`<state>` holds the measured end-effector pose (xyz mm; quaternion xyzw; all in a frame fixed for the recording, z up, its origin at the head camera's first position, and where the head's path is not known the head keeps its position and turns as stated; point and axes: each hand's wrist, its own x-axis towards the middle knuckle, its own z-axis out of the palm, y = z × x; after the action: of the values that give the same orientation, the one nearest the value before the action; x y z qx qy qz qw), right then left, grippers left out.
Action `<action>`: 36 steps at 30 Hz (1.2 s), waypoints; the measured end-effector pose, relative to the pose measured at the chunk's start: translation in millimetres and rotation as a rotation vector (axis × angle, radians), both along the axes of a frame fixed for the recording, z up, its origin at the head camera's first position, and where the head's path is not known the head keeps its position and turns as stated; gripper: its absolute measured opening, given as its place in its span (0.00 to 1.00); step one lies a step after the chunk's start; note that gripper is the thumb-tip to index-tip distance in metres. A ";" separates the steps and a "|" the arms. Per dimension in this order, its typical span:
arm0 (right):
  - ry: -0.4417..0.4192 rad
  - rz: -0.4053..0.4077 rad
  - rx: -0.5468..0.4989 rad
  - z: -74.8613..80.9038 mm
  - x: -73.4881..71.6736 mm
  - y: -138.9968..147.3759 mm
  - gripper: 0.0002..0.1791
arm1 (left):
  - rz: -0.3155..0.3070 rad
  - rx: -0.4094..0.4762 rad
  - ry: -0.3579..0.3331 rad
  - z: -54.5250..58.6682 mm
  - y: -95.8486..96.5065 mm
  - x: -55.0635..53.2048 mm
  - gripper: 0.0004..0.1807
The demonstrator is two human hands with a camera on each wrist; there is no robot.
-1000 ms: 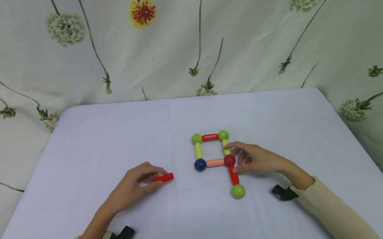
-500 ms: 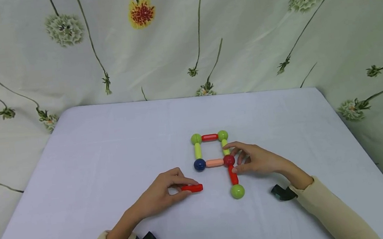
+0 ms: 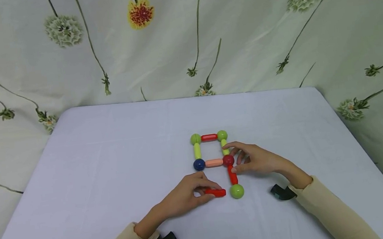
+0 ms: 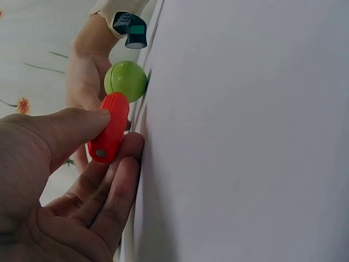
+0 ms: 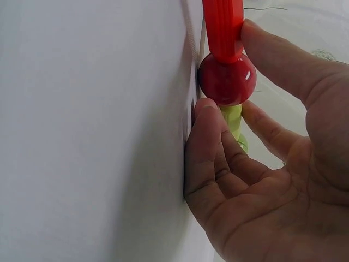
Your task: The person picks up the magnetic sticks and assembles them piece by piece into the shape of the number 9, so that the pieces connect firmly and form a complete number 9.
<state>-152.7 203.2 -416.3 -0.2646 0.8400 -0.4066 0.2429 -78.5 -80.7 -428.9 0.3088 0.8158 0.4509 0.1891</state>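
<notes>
My left hand (image 3: 187,196) pinches a red magnetic rod (image 4: 110,128) between thumb and fingers, a metal tip showing at its end. The rod points right, close to the green ball (image 3: 237,191) ending a magnetic stick-and-ball figure. In the left wrist view it overlaps that ball. My right hand (image 3: 257,159) rests against the figure, its thumb touching another red rod (image 5: 223,27) and its index finger reaching the right yellow-green rod (image 5: 232,117). Its other fingers lie loosely bent beside the dark red ball (image 5: 227,79).
The figure's square has two green balls (image 3: 195,139) at the back, a dark blue ball (image 3: 199,164) at front left, and red (image 3: 209,137), yellow-green (image 3: 197,150) and salmon (image 3: 214,163) rods. Everything lies on a white-covered table (image 3: 117,143) before a flower-print cloth (image 3: 238,32).
My left hand has carried its red rod rightward and slightly nearer the table's front, up to the near green ball. My right hand and the figure stay in place.
</notes>
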 end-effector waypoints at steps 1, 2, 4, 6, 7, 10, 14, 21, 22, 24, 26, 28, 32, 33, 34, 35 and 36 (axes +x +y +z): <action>0.001 -0.001 0.002 0.2 0.0 0.1 0.37 | 0.001 0.004 0.002 -0.2 2.1 -0.2 0.15; -0.002 -0.003 0.003 0.1 -0.2 0.1 0.37 | 0.002 0.006 0.003 -0.3 3.9 -0.3 0.15; -0.006 -0.005 0.002 -0.1 -0.2 0.1 0.37 | 0.005 0.007 0.001 -0.2 6.7 -0.5 0.15; -0.007 -0.002 0.000 -0.2 -0.1 0.1 0.37 | 0.008 0.003 -0.006 0.1 8.5 -0.6 0.15; -0.009 -0.002 0.001 -0.2 -0.1 -0.1 0.37 | 0.009 0.001 -0.008 0.1 9.1 -0.6 0.15; -0.008 -0.002 0.004 0.1 -0.1 -0.3 0.38 | 0.011 -0.003 -0.012 -0.3 10.4 -0.6 0.15; -0.012 -0.011 0.015 0.8 0.0 -0.8 0.38 | 0.014 -0.006 -0.003 -1.1 11.0 -0.5 0.15; -0.008 -0.010 0.010 1.1 0.8 -0.3 0.37 | 0.007 0.001 -0.031 -0.7 13.9 0.1 0.15; -0.006 -0.008 0.008 1.2 0.9 -0.2 0.37 | 0.005 0.001 -0.035 -0.7 14.6 0.3 0.15; -0.005 -0.007 0.006 0.8 0.8 -0.1 0.37 | 0.003 -0.003 -0.038 -0.8 15.7 0.6 0.14; -0.004 -0.009 0.007 0.7 0.8 -0.3 0.37 | 0.003 -0.009 -0.030 -0.9 16.2 0.8 0.14; -0.002 -0.008 0.008 0.3 0.7 -0.3 0.37 | 0.002 -0.008 -0.022 -1.1 16.2 0.9 0.14; 0.007 -0.004 0.013 -0.7 0.2 -0.1 0.36 | -0.004 0.001 -0.010 -1.8 14.9 1.4 0.13; 0.012 -0.001 0.014 -0.9 0.1 0.1 0.36 | -0.003 0.000 -0.007 -1.9 14.4 1.5 0.13; 0.014 -0.002 0.016 -1.1 -0.1 0.2 0.35 | -0.002 -0.002 -0.005 -2.1 13.9 1.7 0.13; 0.023 0.000 0.017 -1.3 -0.2 0.4 0.35 | -0.002 -0.004 -0.003 -2.3 13.5 1.8 0.13; 0.028 0.000 0.018 -1.2 -0.3 0.4 0.34 | -0.001 -0.007 -0.002 -2.3 13.1 1.9 0.13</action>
<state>-153.0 203.7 -417.5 -0.2682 0.8469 -0.3954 0.2336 -76.6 -67.6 -431.2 0.3079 0.8170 0.4485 0.1913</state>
